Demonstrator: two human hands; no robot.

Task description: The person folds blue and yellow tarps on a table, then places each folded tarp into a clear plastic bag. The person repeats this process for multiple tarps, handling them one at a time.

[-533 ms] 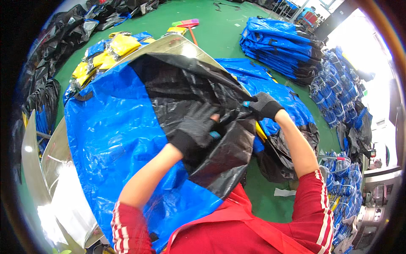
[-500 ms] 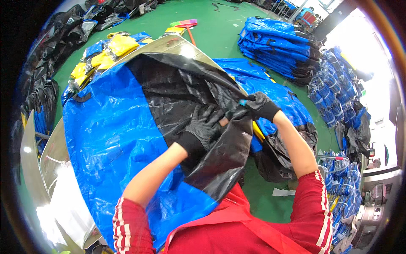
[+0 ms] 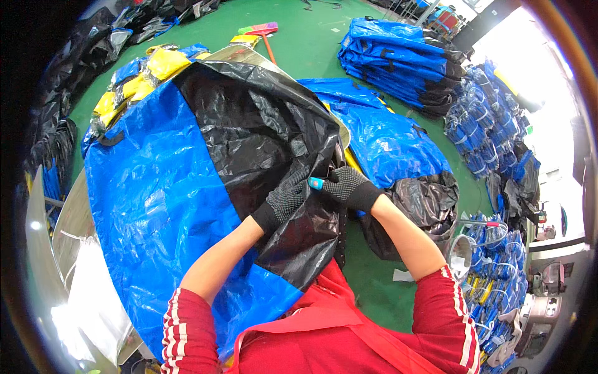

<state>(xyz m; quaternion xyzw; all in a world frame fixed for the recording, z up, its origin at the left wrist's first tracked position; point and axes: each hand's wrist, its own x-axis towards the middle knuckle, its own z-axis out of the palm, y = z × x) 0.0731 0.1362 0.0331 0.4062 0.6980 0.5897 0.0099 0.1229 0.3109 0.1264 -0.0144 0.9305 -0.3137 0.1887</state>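
Note:
A large blue and black woven plastic bag (image 3: 168, 187) lies spread over a shiny metal table (image 3: 68, 230) in front of me. Both my hands wear black knit gloves. My left hand (image 3: 288, 198) rests on the black panel near the bag's right edge, fingers curled on the fabric. My right hand (image 3: 349, 185) meets it from the right, pinching that same edge. Between the two hands sits a small light-blue piece (image 3: 316, 183), apparently a zip pull. A black strap or zip strip (image 3: 341, 230) hangs down from the edge below my hands.
More blue bags (image 3: 386, 134) lie on the green floor to my right, with a black bag (image 3: 423, 206) beside them. A tall stack of folded blue bags (image 3: 398, 56) stands farther back. Bundled blue items (image 3: 479, 124) line the right side. A broom (image 3: 265, 31) lies beyond the table.
My two hands have drawn together at the bag's right edge; the right hand moved down and left toward the left hand. The black panel shifted slightly.

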